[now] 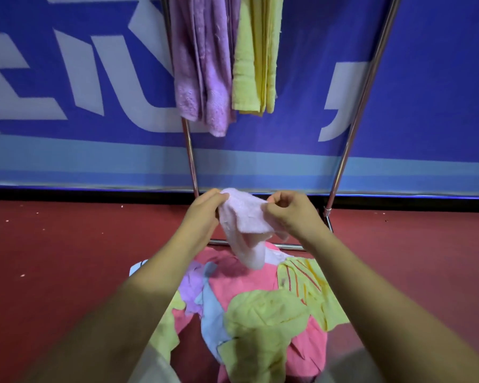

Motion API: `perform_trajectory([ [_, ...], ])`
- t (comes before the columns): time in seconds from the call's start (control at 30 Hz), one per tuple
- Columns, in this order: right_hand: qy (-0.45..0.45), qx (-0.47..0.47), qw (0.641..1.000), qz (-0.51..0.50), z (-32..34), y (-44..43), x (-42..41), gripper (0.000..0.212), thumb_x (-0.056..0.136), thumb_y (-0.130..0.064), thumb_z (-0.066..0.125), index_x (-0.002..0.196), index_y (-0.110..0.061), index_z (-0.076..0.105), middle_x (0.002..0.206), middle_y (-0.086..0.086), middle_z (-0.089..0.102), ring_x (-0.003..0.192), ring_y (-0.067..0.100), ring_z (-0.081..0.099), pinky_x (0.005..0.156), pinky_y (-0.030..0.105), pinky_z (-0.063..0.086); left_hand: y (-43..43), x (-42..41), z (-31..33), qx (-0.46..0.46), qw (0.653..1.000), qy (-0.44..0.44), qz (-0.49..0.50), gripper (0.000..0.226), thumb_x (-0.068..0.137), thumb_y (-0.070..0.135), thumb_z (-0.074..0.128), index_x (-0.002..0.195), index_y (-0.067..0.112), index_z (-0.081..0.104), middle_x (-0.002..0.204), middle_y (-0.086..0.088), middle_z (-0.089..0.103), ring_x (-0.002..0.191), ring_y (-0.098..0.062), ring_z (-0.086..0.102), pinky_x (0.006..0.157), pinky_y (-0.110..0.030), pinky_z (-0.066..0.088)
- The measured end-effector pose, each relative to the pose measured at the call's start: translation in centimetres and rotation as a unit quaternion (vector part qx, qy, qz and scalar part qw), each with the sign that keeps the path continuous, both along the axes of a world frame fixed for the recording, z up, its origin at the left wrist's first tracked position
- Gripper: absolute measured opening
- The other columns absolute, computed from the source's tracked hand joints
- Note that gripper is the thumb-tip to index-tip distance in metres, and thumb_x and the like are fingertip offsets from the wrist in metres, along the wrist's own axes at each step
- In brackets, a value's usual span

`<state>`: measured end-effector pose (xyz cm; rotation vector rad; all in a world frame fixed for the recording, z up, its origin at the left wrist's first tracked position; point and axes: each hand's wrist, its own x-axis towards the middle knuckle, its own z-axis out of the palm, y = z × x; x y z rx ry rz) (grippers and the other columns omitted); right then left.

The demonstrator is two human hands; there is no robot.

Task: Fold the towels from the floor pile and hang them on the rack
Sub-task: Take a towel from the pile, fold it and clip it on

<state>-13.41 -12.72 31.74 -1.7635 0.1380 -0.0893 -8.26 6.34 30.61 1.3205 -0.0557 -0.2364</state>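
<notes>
Your left hand and right hand pinch a pale pink towel above the floor pile. At twelve o'clock, two towels hang on the rack: purple and yellow. Most remain unfolded.

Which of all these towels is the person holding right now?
The pale pink towel, pinched between the left hand and right hand above the floor pile; the purple towel and yellow towel hang on the rack.

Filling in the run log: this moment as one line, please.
left hand: grips pale pink towel | right hand: pinches it | rack: purple towel, yellow towel hanging | floor pile: many towels
</notes>
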Motion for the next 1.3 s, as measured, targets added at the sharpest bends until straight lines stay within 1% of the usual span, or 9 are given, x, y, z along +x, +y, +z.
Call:
perform_trajectory([
  [0.3, 0.005, -0.057, 0.997, 0.06, -1.3, 1.8, -1.4, 0.008, 0.082, -0.013, 0.074, 0.082, -0.014, 0.067, 0.066, -0.009, 0.062, 0.059, 0.004, 0.051, 0.061, 0.022, 0.042, 1.6, -3.1, 0.3, -0.031, 0.998, 0.027, -0.048, 0.023, 0.097, 0.008, 0.046, 0.076, 0.016, 0.046, 0.075, -0.008, 0.046, 0.068, -0.018, 0.045, 0.055, -0.027, 0.036],
  [0.5, 0.051, 0.042, 0.996, 0.062, -1.0, 1.4, -1.0, 0.075, 0.068, -0.039, 0.085, 0.137, -0.032, 0.058, 0.126, -0.008, 0.062, 0.102, 0.007, 0.068, 0.08, 0.028, 0.055, 3.4, -3.2, 0.4, -0.083, 0.991, 0.03, -0.1, 0.026, 0.062, 0.014, 0.061, 0.083, 0.01, 0.046, 0.082, -0.008, 0.035, 0.073, -0.022, 0.035, 0.064, -0.033, 0.029],
  [0.63, 0.082, 0.002, 0.981, 0.174, -1.0, 1.9, -1.0, 0.042, 0.075, -0.033, 0.074, 0.105, -0.004, 0.071, 0.082, 0.007, 0.064, 0.072, 0.022, 0.055, 0.069, 0.039, 0.043, 3.7, -3.1, 0.7, -0.108, 0.985, 0.029, -0.132, 0.026, 0.056, 0.016, 0.061, 0.066, 0.014, 0.038, 0.072, -0.004, 0.027, 0.065, -0.019, 0.027, 0.06, -0.033, 0.023],
  [0.73, 0.084, -0.023, 0.975, 0.205, -1.3, 1.8, -0.9, 0.039, 0.086, -0.021, 0.073, 0.085, 0.013, 0.055, 0.068, 0.013, 0.047, 0.063, 0.026, 0.04, 0.061, 0.042, 0.035, 4.2, -2.6, 0.7, -0.114, 0.983, 0.035, -0.142, 0.025, 0.059, 0.017, 0.062, 0.065, 0.014, 0.038, 0.073, -0.005, 0.028, 0.064, -0.019, 0.029, 0.06, -0.033, 0.023],
  [0.87, 0.009, -0.086, 0.987, 0.136, -0.2, 1.6, -0.6, 0.02, 0.087, -0.012, 0.075, 0.074, -0.006, 0.061, 0.064, -0.004, 0.058, 0.057, 0.009, 0.051, 0.056, 0.021, 0.044, 4.7, -1.2, 0.5, -0.082, 0.987, 0.039, -0.135, 0.019, 0.068, 0.015, 0.065, 0.078, 0.009, 0.05, 0.076, -0.011, 0.043, 0.071, -0.02, 0.043, 0.065, -0.032, 0.036],
  [0.93, -0.025, -0.087, 0.989, 0.118, 0.0, 1.6, -0.1, 0.012, 0.086, -0.004, 0.071, 0.077, -0.006, 0.064, 0.066, -0.006, 0.061, 0.059, 0.006, 0.054, 0.058, 0.019, 0.045, 4.2, -1.1, 0.2, -0.069, 0.983, 0.064, -0.159, 0.021, 0.084, 0.019, 0.064, 0.097, 0.002, 0.065, 0.093, -0.018, 0.066, 0.088, -0.024, 0.062, 0.079, -0.035, 0.053],
  [1.03, -0.047, -0.118, 0.984, 0.127, 0.0, 1.8, 0.2, 0.011, 0.079, 0.002, 0.068, 0.083, -0.009, 0.07, 0.074, -0.008, 0.067, 0.063, -0.001, 0.056, 0.063, 0.014, 0.045, 3.5, -1.4, -0.6, 0.007, 0.976, 0.091, -0.2, 0.04, 0.092, 0.03, 0.057, 0.119, 0.003, 0.069, 0.121, -0.018, 0.067, 0.113, -0.027, 0.063, 0.102, -0.044, 0.047],
  [1.17, -0.042, -0.136, 0.98, 0.136, -0.5, 1.9, 0.6, 0.019, 0.077, 0.0, 0.069, 0.082, -0.018, 0.07, 0.074, -0.008, 0.068, 0.067, 0.002, 0.057, 0.065, 0.018, 0.047, 3.0, -1.2, -0.8, 0.094, 0.984, 0.014, -0.15, 0.015, 0.097, 0.02, 0.058, 0.098, 0.012, 0.07, 0.091, -0.009, 0.065, 0.084, -0.018, 0.057, 0.076, -0.03, 0.046],
  [1.3, -0.032, -0.077, 0.985, 0.153, -0.3, 1.6, 1.1, 0.017, 0.084, 0.001, 0.065, 0.093, -0.01, 0.073, 0.085, 0.009, 0.074, 0.073, 0.009, 0.063, 0.067, 0.026, 0.053, 2.6, -0.6, -0.3, 0.038, 0.991, -0.008, -0.124, 0.013, 0.099, 0.011, 0.049, 0.095, 0.008, 0.061, 0.086, -0.007, 0.063, 0.076, -0.015, 0.057, 0.066, -0.024, 0.046],
])
